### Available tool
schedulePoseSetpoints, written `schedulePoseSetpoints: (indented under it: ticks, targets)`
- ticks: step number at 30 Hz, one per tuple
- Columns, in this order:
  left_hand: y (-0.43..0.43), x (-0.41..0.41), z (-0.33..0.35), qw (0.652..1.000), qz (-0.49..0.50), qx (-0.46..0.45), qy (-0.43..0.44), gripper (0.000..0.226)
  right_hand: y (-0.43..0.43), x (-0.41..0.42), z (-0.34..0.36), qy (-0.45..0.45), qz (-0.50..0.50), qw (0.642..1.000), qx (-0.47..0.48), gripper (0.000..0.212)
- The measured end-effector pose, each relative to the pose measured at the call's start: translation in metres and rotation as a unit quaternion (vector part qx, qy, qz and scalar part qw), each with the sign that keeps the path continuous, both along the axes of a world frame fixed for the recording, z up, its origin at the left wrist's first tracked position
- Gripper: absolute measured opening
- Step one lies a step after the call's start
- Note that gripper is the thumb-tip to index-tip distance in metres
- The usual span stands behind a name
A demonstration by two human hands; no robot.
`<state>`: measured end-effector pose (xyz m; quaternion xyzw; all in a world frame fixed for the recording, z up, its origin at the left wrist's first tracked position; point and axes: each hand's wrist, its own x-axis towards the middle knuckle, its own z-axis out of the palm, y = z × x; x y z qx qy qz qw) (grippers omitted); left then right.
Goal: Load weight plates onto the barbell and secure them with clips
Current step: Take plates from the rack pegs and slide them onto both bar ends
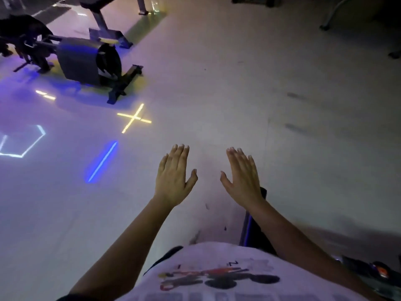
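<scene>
My left hand and my right hand are stretched out in front of me over the pale floor, backs up, fingers straight and together. Both hold nothing. No barbell, weight plate or clip is plainly in view. A dark object shows partly under my right forearm; I cannot tell what it is.
A rowing machine stands on the floor at the upper left, with a bench frame behind it. Coloured light shapes lie on the floor at left, among them a yellow cross. Dark gear sits at the lower right edge.
</scene>
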<state>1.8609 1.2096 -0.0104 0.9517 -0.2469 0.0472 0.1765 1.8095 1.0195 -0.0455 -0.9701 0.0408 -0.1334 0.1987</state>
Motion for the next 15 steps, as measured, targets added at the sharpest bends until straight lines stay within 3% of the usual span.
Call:
schedulePoseSetpoints:
  ticks: [15]
  targets:
    - [-0.237,0.320,-0.014,0.965,-0.260,-0.013,0.020,0.062,-0.184,0.235,0.001,-0.017,-0.259,0.966,-0.015,0.062]
